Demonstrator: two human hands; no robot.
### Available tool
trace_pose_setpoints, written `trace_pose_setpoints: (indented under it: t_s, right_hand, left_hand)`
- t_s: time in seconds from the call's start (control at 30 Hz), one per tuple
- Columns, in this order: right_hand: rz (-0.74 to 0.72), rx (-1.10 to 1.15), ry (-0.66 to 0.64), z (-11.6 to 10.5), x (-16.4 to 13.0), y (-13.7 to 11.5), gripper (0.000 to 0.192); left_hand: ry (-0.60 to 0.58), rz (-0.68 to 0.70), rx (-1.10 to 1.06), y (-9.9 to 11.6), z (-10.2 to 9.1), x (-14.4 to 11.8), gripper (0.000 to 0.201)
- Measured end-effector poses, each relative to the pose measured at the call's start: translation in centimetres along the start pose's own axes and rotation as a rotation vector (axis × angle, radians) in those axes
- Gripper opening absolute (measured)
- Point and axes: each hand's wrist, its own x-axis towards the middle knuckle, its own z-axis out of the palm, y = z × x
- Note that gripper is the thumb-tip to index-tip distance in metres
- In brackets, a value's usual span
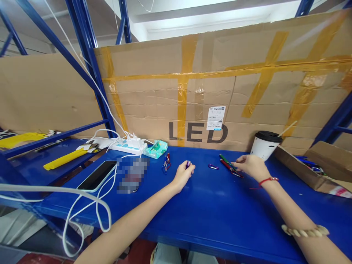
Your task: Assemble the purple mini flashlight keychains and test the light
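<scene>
My left hand (183, 176) is closed around a small purple cylinder (188, 164) with a silvery end, just above the blue table. My right hand (251, 167) reaches to a small group of slim green, red and dark metallic pieces (229, 166); its fingertips are pinched together at their right end, and what lies between them is hidden. Between the two hands lies a purple carabiner (213, 167). Left of my left hand rest a red and a blue slim piece with a carabiner clip (166, 163).
A lidded paper cup (264, 145) stands behind my right hand. An open cardboard box (316, 170) with blue items sits at the right. Leftward are a wipes pack (156, 149), a power strip (128, 146), a phone (98, 176), a blurred-out object and white cables. Taped cardboard (154, 99) forms the back.
</scene>
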Motion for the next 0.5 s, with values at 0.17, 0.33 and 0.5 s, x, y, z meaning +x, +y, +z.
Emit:
trace_pose_setpoints:
  t_s: [0.17, 0.33, 0.5]
  right_hand:
    - [-0.176, 0.221, 0.034, 1.1, -1.6, -2.8, 0.029]
    - [-0.393, 0.235, 0.106, 1.9, -3.1, -4.8, 0.027]
    - [-0.504, 0.132, 0.188, 2.0, -3.7, -5.4, 0.029]
  left_hand:
    - [-0.044, 0.042, 0.04, -0.8, 0.3, 0.1, 0.018]
    - [-0.023, 0.111, 0.15, -1.0, 0.4, -0.2, 0.023]
    - [0.042, 0.131, 0.275, -0.6, 0.2, -0.4, 0.025]
